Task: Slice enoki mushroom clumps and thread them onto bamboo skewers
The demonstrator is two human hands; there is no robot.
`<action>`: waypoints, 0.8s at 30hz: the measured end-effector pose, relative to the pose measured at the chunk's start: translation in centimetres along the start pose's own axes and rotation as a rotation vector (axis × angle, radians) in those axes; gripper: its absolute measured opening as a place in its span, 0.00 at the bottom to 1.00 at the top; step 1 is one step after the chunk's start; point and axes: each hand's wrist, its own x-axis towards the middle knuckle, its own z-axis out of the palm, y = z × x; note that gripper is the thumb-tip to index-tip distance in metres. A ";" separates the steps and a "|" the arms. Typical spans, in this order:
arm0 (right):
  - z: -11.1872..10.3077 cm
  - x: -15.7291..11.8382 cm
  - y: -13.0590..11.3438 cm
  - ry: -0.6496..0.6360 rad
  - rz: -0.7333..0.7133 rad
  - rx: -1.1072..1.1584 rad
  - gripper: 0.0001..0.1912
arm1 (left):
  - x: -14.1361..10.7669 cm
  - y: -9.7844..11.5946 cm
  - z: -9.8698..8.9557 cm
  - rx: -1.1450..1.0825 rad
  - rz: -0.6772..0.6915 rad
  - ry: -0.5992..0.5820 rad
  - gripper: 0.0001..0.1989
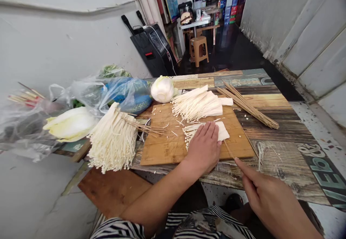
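My left hand [205, 146] lies flat, fingers stretched out, on a bunch of enoki mushrooms [222, 131] and presses it to the wooden cutting board [159, 149]. In my right hand [266, 185] a thin bamboo skewer [229, 149] is pinched, its far end meeting the base of that bunch. Whether the tip is inside the mushrooms I cannot tell. Behind, more enoki bunches [201, 104] are piled on the board. Skewered enoki [113, 141] are heaped at the left, their sticks pointing right over the board.
Loose bamboo skewers [250, 107] lie on the wood-patterned table [281, 156] at the right. A cabbage [163, 89], a pale cabbage piece [71, 123] and plastic bags [89, 91] stand at the left and back. A black speaker-like box [154, 48] leans by the wall.
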 end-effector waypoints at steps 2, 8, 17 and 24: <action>0.2 -0.1 -0.1 -0.002 0.009 -0.006 0.20 | 0.0 0.0 -0.1 -0.009 0.000 -0.012 0.25; 0.6 0.2 -0.2 0.028 -0.003 -0.045 0.21 | 0.0 0.1 -0.3 -0.023 -0.006 -0.030 0.26; 1.0 1.0 -0.4 0.051 0.002 -0.029 0.20 | 0.0 0.0 -0.2 -0.016 0.006 -0.002 0.25; 1.4 1.4 -0.4 0.068 0.018 -0.050 0.20 | 0.0 0.0 -0.3 -0.024 0.001 -0.017 0.25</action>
